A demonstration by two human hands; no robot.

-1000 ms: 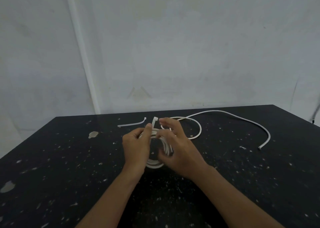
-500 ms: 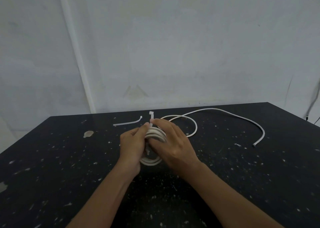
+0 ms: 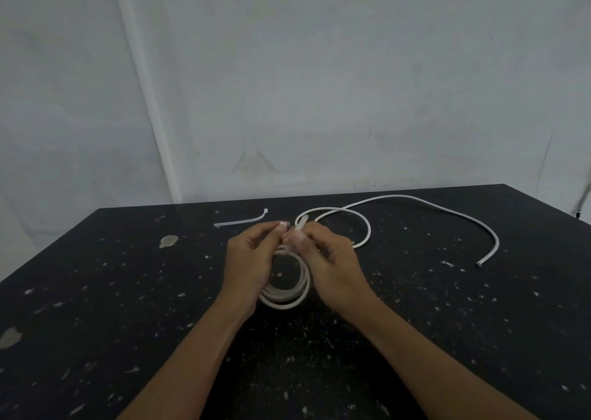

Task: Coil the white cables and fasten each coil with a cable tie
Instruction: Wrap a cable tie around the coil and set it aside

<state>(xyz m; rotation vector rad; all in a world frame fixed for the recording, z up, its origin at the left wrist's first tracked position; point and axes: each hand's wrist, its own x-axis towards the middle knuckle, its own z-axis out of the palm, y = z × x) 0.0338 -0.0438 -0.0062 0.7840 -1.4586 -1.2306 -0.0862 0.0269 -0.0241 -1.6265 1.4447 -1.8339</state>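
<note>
A coil of white cable [image 3: 287, 295] hangs between my two hands above the black table [image 3: 128, 291]. My left hand [image 3: 249, 263] pinches the top of the coil with thumb and fingers. My right hand [image 3: 329, 266] pinches a white cable tie [image 3: 302, 221] whose end sticks up just above the coil's top. A second white cable [image 3: 415, 200] lies loose on the table behind and to the right, with one loop and a long curved tail. A spare white cable tie [image 3: 240, 221] lies flat at the back, left of my hands.
A grey wall stands right behind the table's far edge. A pale chipped spot [image 3: 168, 241] marks the table at the left. The table surface is speckled with small white flecks.
My right hand has shifted from covering the coil to pinching the tie at its top. The coil now hangs lower and shows more between my hands.
</note>
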